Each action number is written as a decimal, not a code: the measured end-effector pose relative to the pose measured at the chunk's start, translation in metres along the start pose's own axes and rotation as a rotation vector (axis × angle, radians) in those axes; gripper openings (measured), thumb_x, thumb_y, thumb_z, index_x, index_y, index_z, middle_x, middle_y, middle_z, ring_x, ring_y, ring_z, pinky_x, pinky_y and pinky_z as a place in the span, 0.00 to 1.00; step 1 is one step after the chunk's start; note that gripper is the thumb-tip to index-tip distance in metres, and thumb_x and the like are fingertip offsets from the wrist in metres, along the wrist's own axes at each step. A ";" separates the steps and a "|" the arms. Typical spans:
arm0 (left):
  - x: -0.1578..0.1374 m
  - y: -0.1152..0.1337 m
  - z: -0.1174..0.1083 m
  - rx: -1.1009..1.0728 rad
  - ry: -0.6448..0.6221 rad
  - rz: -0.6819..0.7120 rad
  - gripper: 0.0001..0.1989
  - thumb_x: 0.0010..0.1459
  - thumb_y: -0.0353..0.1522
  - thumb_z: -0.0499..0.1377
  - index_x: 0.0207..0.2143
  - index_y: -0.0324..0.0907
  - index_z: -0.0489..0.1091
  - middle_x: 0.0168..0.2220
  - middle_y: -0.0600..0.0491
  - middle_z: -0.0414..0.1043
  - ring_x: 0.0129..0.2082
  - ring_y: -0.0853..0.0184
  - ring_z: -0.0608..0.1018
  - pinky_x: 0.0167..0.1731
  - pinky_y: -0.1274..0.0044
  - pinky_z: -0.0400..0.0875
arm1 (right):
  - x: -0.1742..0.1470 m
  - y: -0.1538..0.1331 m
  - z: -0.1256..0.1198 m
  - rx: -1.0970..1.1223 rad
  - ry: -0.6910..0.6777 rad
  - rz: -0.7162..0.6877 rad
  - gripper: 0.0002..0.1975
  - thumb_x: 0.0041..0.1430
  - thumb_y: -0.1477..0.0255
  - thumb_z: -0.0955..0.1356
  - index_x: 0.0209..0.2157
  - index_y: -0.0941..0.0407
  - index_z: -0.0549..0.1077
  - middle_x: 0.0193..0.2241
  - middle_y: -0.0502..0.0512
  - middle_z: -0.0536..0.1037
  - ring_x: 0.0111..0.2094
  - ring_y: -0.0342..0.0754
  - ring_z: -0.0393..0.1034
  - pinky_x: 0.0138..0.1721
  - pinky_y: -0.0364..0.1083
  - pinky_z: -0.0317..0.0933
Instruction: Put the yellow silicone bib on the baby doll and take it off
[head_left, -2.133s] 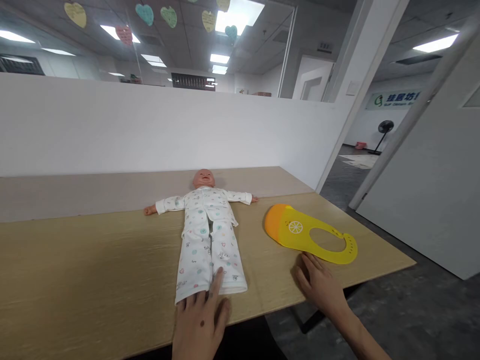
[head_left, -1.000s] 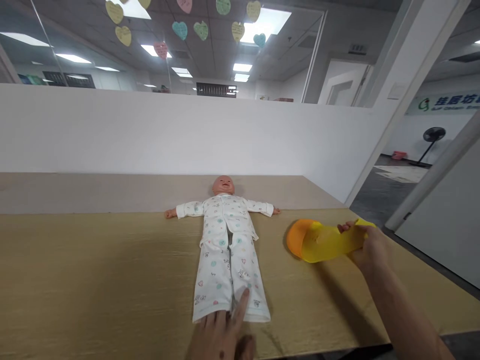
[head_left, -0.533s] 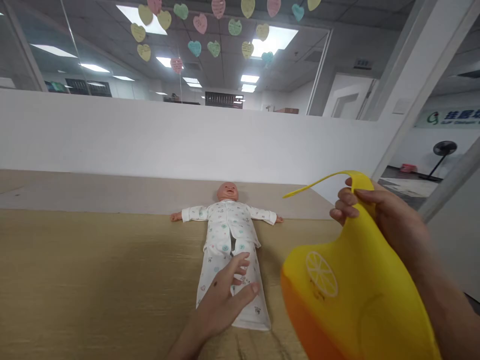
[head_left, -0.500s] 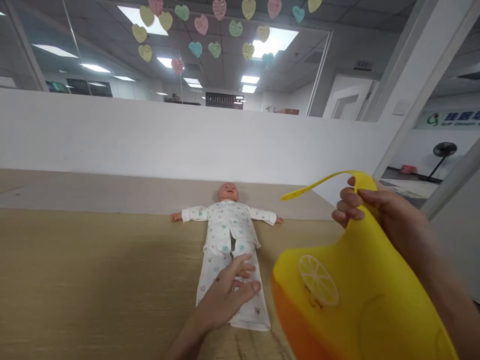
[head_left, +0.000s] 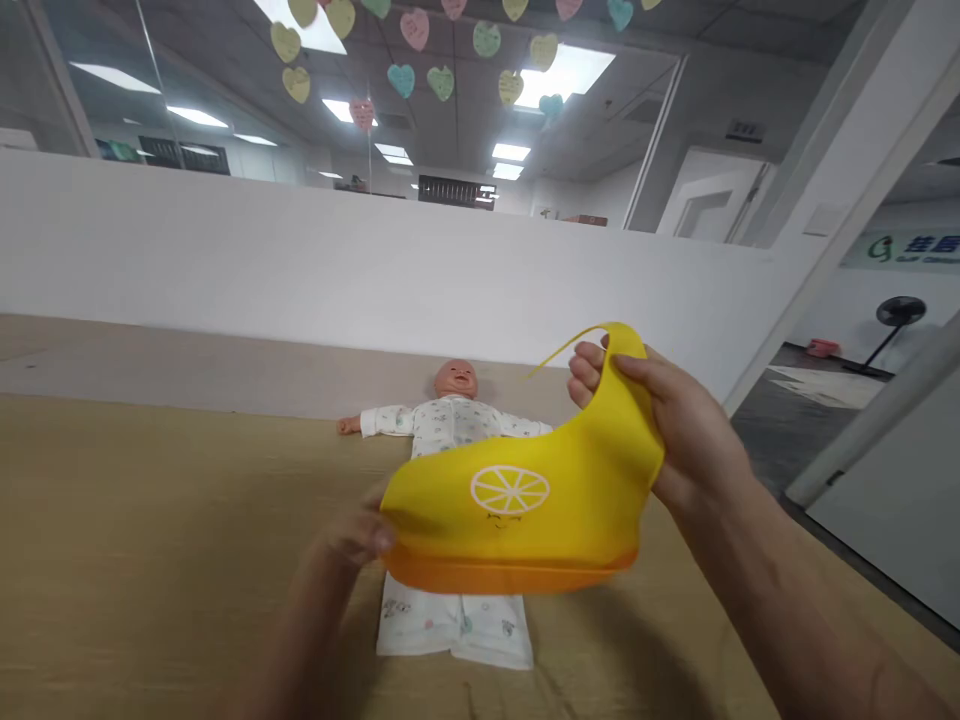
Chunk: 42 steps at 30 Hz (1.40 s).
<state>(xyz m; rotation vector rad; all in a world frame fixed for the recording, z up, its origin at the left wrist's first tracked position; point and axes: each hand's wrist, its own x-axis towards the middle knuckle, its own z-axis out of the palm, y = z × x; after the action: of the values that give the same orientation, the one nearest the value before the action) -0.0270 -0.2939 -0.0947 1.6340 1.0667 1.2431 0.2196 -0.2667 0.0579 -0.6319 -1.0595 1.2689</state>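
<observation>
A yellow silicone baby bib (head_left: 577, 500) with an orange catch pocket and a white citrus-slice print hangs in the air in front of me. Its neck strap curves over my right hand (head_left: 667, 410), which grips it between thumb and fingers. At the bib's left end, my left hand (head_left: 364, 530) pinches the edge, its fingers partly behind and blurred. Behind the bib a baby doll (head_left: 455, 380) lies on its back with arms spread. It wears a patterned white top and trousers (head_left: 491, 630); the bib hides its middle and part of one arm.
The doll lies on a tan covered surface (head_left: 172, 500) that reaches a low white wall (head_left: 300, 270). Windows with heart-shaped notes (head_left: 415, 30) rise above the wall. To the right are a doorway, a standing fan (head_left: 900, 312) and a pink basin (head_left: 823, 347) on the floor.
My right hand has brought the bib left and turned it flatter, in front of the doll. My left hand has moved left from over the doll's legs and taken the bib's edge.
</observation>
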 end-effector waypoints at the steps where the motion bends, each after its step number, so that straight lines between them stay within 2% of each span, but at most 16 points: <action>1: 0.009 0.006 -0.004 -0.092 -0.055 -0.013 0.36 0.45 0.51 0.50 0.43 0.31 0.74 0.30 0.44 0.78 0.33 0.53 0.81 0.31 0.58 0.71 | 0.007 0.004 0.003 0.013 -0.016 -0.001 0.10 0.52 0.78 0.65 0.38 0.57 0.68 0.36 0.55 0.77 0.35 0.44 0.75 0.37 0.44 0.74; 3: 0.028 0.016 -0.012 -0.314 -0.135 -0.069 0.30 0.44 0.46 0.56 0.43 0.32 0.73 0.35 0.44 0.79 0.37 0.51 0.81 0.37 0.58 0.72 | 0.022 0.011 0.011 0.042 -0.054 0.004 0.10 0.53 0.79 0.63 0.38 0.57 0.67 0.37 0.55 0.77 0.38 0.44 0.75 0.40 0.45 0.74; 7: 0.062 0.027 -0.027 -0.517 0.019 -0.063 0.23 0.45 0.42 0.61 0.40 0.37 0.74 0.37 0.45 0.80 0.43 0.50 0.80 0.43 0.62 0.74 | 0.059 0.021 0.025 0.114 -0.101 0.015 0.10 0.53 0.80 0.62 0.38 0.57 0.66 0.39 0.56 0.77 0.42 0.46 0.75 0.44 0.47 0.73; 11: 0.098 0.024 -0.041 -0.582 -0.007 -0.115 0.20 0.49 0.41 0.63 0.41 0.37 0.76 0.38 0.45 0.80 0.45 0.51 0.80 0.43 0.70 0.76 | 0.107 0.044 0.027 0.150 -0.085 0.065 0.11 0.53 0.81 0.62 0.38 0.56 0.66 0.40 0.57 0.75 0.43 0.49 0.75 0.43 0.49 0.74; 15: 0.138 -0.002 -0.049 -0.508 0.086 -0.256 0.18 0.52 0.38 0.63 0.43 0.37 0.76 0.40 0.45 0.80 0.39 0.58 0.81 0.37 0.75 0.76 | 0.160 0.092 0.017 0.130 0.054 0.153 0.10 0.51 0.83 0.62 0.35 0.57 0.66 0.35 0.55 0.73 0.38 0.49 0.75 0.39 0.49 0.74; 18: 0.162 -0.030 -0.055 -0.381 0.134 -0.350 0.18 0.50 0.38 0.65 0.42 0.37 0.76 0.40 0.45 0.80 0.34 0.61 0.81 0.33 0.76 0.75 | 0.192 0.133 0.007 0.078 0.173 0.188 0.11 0.49 0.85 0.61 0.32 0.57 0.65 0.30 0.52 0.71 0.33 0.45 0.74 0.36 0.46 0.73; 22: 0.188 -0.063 -0.065 -0.353 0.145 -0.416 0.19 0.45 0.38 0.68 0.39 0.37 0.77 0.36 0.47 0.81 0.30 0.63 0.80 0.29 0.77 0.74 | 0.223 0.178 -0.005 -0.022 0.192 0.194 0.11 0.45 0.86 0.61 0.30 0.58 0.67 0.24 0.48 0.70 0.27 0.41 0.69 0.33 0.43 0.70; 25: 0.204 -0.080 -0.071 -0.372 0.193 -0.445 0.17 0.43 0.38 0.69 0.34 0.36 0.77 0.32 0.48 0.80 0.27 0.64 0.79 0.28 0.77 0.73 | 0.243 0.205 -0.013 -0.118 0.207 0.199 0.10 0.43 0.84 0.62 0.28 0.58 0.69 0.20 0.45 0.69 0.23 0.40 0.66 0.31 0.42 0.67; 28: 0.217 -0.092 -0.072 -0.331 0.290 -0.497 0.14 0.40 0.36 0.69 0.28 0.36 0.76 0.25 0.48 0.78 0.23 0.65 0.78 0.24 0.77 0.71 | 0.259 0.229 -0.023 -0.199 0.204 0.174 0.09 0.42 0.83 0.61 0.26 0.57 0.68 0.17 0.44 0.67 0.19 0.39 0.63 0.24 0.40 0.62; 31: 0.226 -0.104 -0.069 -0.306 0.356 -0.508 0.11 0.39 0.34 0.68 0.26 0.37 0.75 0.23 0.50 0.77 0.22 0.65 0.77 0.23 0.76 0.70 | 0.267 0.251 -0.034 -0.203 0.205 0.137 0.09 0.42 0.82 0.60 0.24 0.57 0.67 0.16 0.44 0.66 0.17 0.39 0.61 0.22 0.39 0.57; 35: 0.233 -0.119 -0.065 -0.300 0.372 -0.541 0.11 0.38 0.33 0.65 0.27 0.38 0.75 0.23 0.51 0.77 0.22 0.63 0.77 0.22 0.75 0.70 | 0.266 0.272 -0.046 -0.148 0.315 0.169 0.09 0.43 0.81 0.60 0.26 0.56 0.68 0.17 0.45 0.67 0.17 0.39 0.62 0.21 0.39 0.57; 38: 0.236 -0.126 -0.066 -0.338 0.342 -0.579 0.13 0.38 0.33 0.64 0.29 0.38 0.75 0.24 0.51 0.77 0.22 0.62 0.77 0.22 0.75 0.71 | 0.263 0.280 -0.049 -0.140 0.365 0.224 0.09 0.44 0.82 0.61 0.27 0.56 0.67 0.17 0.45 0.68 0.17 0.39 0.62 0.20 0.38 0.56; 42: 0.242 -0.128 -0.069 -0.442 0.217 -0.619 0.12 0.41 0.35 0.65 0.30 0.39 0.75 0.26 0.50 0.78 0.23 0.62 0.78 0.24 0.74 0.73 | 0.263 0.286 -0.050 -0.182 0.323 0.282 0.09 0.43 0.83 0.61 0.24 0.56 0.68 0.14 0.44 0.66 0.15 0.39 0.59 0.20 0.39 0.56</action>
<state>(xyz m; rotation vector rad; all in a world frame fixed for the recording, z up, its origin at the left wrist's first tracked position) -0.0750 -0.0181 -0.1298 0.7630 1.2003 1.1338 0.1243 0.0604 -0.1364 -1.1168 -0.8407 1.2639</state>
